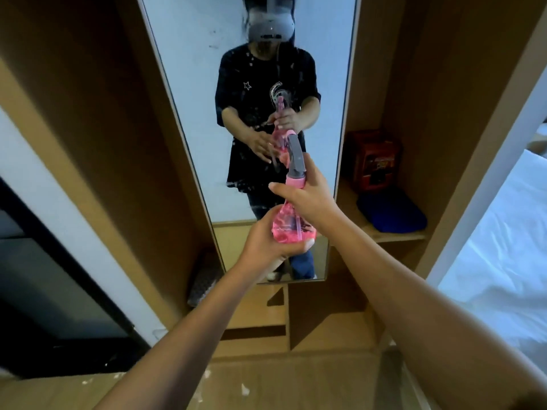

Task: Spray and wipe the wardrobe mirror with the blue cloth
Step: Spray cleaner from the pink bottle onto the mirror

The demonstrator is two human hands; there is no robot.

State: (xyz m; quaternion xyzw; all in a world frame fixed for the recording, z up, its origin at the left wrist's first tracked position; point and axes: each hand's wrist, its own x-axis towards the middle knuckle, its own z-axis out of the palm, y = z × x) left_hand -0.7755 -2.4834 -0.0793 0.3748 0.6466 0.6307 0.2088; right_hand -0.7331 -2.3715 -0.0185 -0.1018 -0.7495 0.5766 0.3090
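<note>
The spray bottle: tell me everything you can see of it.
The spray bottle has a clear pink plastic body that widens toward the base, a pink collar and a grey trigger head with a pink-tipped nozzle. Pink liquid and a thin dip tube show inside. It is held roughly upright in front of the mirror, nozzle toward the glass. The left hand cups the base from below; the right hand grips the neck below the grey head. Its reflection shows in the glass.
</note>
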